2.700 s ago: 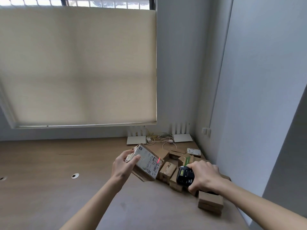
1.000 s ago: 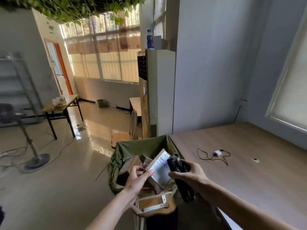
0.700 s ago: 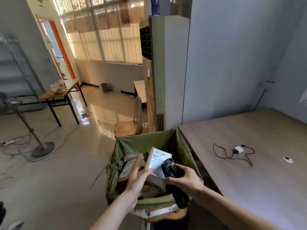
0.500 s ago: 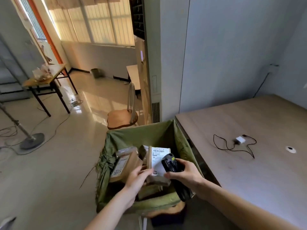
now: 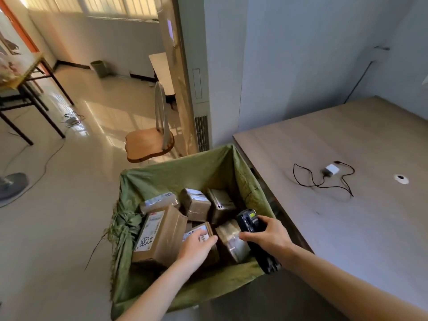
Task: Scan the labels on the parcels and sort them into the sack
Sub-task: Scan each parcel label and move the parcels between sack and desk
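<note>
Head view, the only one. Green sack (image 5: 176,174) stands open-mouthed beside the wooden table (image 5: 347,140), its rim just against the table edge. Inside: a pile of taped cardboard parcels, at least six visible. Largest is the big box (image 5: 159,235) at the sack's left side, label up, handwritten number on it. Smaller boxes crowd the far side.

Left hand (image 5: 196,247) is down in the sack, palm and fingers lying over a small labelled parcel (image 5: 199,230) on top of the pile. Fingers loosely spread, not curled round it; looks like a release or a settling push, though I cannot tell whether any hold remains underneath.

Right hand (image 5: 268,237) is wrapped firmly round the black handheld scanner (image 5: 254,237), held over the sack's near right corner, screen lit, not aimed at any label.

Progress, judged: several parcels sorted in; this one is as good as placed. Table part in view shows only a charger and cable (image 5: 328,177). Whether unscanned parcels are left elsewhere cannot be told from here.
</note>
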Available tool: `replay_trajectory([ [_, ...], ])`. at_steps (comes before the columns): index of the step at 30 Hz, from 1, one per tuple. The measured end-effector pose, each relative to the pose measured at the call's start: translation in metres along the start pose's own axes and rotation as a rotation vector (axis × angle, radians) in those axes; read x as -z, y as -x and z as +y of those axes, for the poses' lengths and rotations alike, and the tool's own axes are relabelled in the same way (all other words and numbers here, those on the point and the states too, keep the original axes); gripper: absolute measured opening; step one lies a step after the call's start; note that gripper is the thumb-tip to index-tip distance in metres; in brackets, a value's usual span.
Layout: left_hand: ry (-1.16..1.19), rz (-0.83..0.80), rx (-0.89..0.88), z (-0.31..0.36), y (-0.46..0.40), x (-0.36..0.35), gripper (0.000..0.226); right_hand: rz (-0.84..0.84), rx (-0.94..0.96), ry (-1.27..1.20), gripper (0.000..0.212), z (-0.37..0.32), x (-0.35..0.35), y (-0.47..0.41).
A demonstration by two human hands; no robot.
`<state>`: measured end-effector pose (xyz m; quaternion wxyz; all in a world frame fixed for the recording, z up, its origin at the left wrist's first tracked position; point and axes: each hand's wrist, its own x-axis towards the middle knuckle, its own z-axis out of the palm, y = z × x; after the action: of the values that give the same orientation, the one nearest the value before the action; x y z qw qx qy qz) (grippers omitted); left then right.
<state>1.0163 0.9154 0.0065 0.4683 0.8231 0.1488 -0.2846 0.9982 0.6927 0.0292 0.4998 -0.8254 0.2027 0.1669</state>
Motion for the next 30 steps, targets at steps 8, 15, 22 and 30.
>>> replay_trajectory([
  [8,-0.016,0.024,-0.153,0.02,0.011,0.027,0.032,0.085,0.058,0.011,0.108,-0.008,0.025,0.026],
  [15,-0.017,-0.071,-0.428,0.094,0.059,0.025,0.033,0.237,0.11,0.096,0.091,-0.029,0.093,0.114],
  [22,-0.148,-0.197,-0.739,0.156,0.156,-0.033,0.047,0.528,0.047,0.173,0.065,-0.012,0.159,0.263],
  [30,-0.267,-0.487,-1.014,0.208,0.321,-0.167,0.041,0.888,-0.129,0.146,0.061,0.063,0.221,0.472],
])
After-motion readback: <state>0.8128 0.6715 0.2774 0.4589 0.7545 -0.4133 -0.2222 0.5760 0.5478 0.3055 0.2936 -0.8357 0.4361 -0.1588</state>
